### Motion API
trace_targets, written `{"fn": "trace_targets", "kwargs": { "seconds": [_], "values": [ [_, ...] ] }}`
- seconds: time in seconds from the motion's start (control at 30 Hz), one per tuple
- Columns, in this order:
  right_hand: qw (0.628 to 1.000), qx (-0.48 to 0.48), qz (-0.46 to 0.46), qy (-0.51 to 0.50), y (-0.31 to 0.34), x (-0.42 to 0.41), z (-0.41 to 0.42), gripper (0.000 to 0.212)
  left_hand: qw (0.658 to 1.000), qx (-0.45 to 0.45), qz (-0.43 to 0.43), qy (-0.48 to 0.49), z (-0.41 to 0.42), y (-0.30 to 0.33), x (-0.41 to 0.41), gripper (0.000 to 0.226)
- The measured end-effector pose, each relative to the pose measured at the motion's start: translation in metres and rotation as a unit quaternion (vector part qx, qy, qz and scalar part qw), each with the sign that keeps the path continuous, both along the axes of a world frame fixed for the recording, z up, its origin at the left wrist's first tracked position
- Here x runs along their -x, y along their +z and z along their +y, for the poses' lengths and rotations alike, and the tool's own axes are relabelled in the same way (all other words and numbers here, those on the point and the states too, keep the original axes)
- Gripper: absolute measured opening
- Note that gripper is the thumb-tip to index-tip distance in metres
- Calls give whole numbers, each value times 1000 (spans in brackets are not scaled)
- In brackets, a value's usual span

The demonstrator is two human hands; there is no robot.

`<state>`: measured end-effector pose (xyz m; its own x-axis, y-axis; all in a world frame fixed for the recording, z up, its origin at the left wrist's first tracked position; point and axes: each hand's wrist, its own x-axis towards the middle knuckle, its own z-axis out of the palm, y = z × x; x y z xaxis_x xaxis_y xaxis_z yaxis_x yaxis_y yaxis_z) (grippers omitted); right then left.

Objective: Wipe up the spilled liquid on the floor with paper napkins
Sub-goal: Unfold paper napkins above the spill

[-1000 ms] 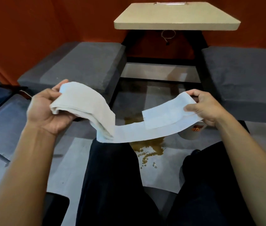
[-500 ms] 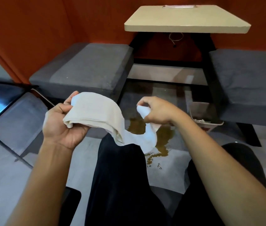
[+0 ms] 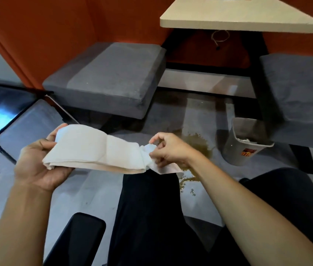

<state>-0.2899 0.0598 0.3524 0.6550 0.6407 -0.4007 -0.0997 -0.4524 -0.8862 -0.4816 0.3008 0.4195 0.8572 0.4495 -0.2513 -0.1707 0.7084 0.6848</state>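
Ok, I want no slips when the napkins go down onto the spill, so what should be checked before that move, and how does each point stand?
1. Paper napkins in hand: ok, the left hand grips the folded stack.
2. Loose end gathered: ok, the right hand pinches the bunched end.
3. Brown spill located: ok, on the grey floor beyond the right hand.
4. Stray droplets noted: ok, nearer the knees.
5. Napkins dry: cannot tell.
6. Bin in reach for used paper: ok, it stands just right of the spill.
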Motion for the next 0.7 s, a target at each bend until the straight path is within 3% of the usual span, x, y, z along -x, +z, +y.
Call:
{"fn": "trace_targets", "kwargs": {
  "seconds": [0.07, 0.1, 0.17, 0.23, 0.33, 0.43, 0.6, 0.7],
  "values": [
    [985, 104, -141, -3, -14, -4, 3, 60, 1000, 15, 8, 14, 0, -7, 0, 66],
    [976, 145, -160, -15, -19, -8, 2, 86, 1000, 21, 8, 20, 0, -10, -1, 69],
    [978, 192, -75, -34, -31, -15, -3, 134, 999, 25, 4, 25, 0, -14, -5, 81],
    [981, 160, 97, -41, -40, -10, -8, 143, 1000, 21, 6, 20, -5, -14, -12, 80],
    [962, 46, 263, -61, -54, 6, -14, 115, 1000, 25, 14, 2, -17, -13, -26, 66],
    [956, 2, 268, -121, -58, 11, -18, 94, 999, 38, 8, 0, -26, -12, -37, 85],
    [951, -67, 234, -188, -47, -11, -36, 34, 998, 60, 1, -2, -31, -13, -44, 101],
    [949, -108, 200, -219, -32, -29, -56, 26, 998, 63, -27, -7, -40, -9, -48, 96]
  ]
}}
